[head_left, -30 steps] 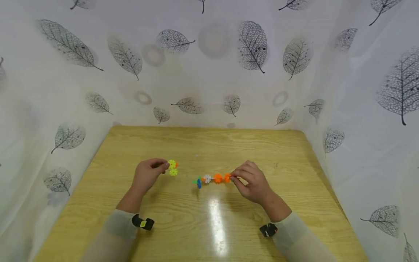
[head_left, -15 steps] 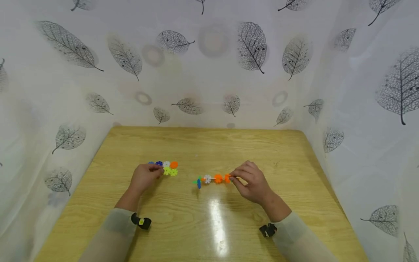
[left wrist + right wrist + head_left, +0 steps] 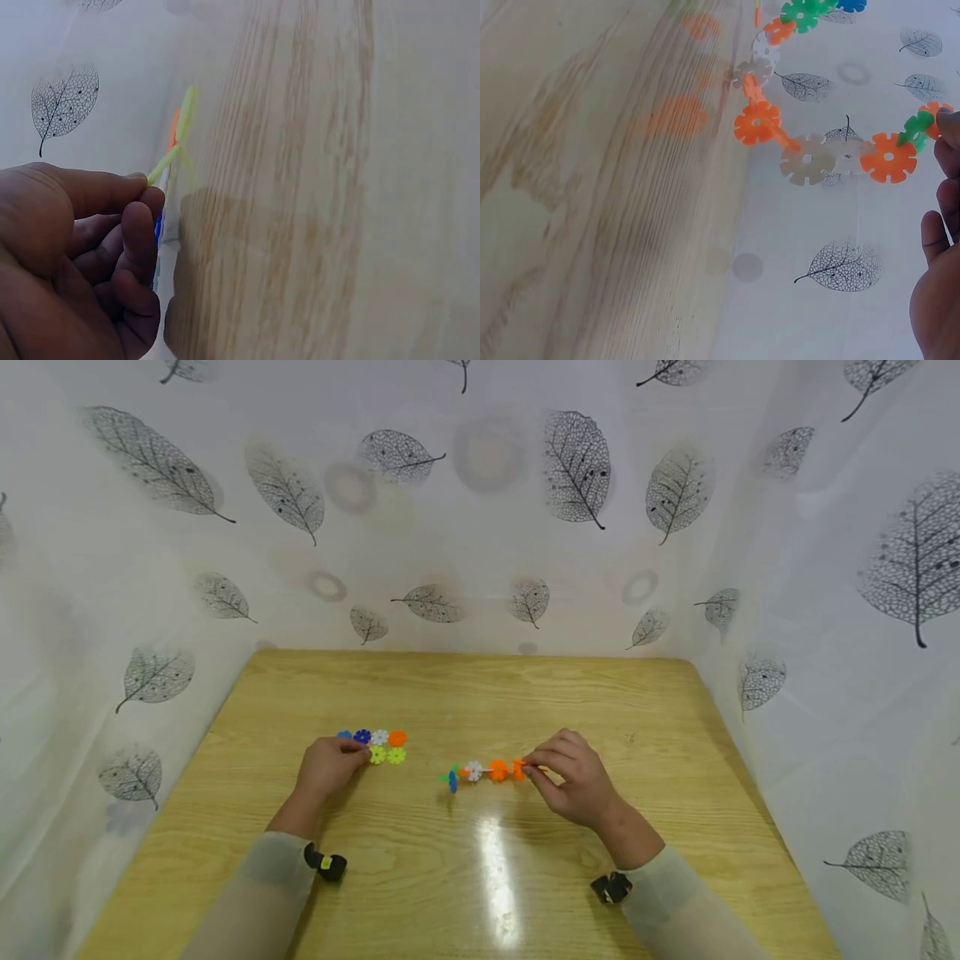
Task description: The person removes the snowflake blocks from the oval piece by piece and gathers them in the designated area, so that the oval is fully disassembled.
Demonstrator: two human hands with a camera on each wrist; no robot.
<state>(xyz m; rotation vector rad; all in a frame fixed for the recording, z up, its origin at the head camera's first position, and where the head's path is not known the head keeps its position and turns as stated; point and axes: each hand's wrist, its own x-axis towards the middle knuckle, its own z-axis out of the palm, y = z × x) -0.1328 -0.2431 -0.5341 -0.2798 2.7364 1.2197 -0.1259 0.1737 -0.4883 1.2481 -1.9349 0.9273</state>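
Note:
Thumb and finger of my left hand pinch a yellow notched disc, at the left of the table. Touching or very near it is a second yellow disc. In the left wrist view the pinched yellow disc stands tilted above the wood. My right hand pinches an orange disc at one end of a chain of interlocking notched discs. The right wrist view shows this chain curving away in orange, green, whitish and blue pieces.
Behind the yellow discs lies a row: light blue disc, dark blue disc, white disc and orange disc. The wooden table meets a leaf-printed curtain at the back and sides.
My left hand has come left and down with its yellow disc, from over the back row to beside the other yellow disc. The back row now shows. My right hand stays nearly still.

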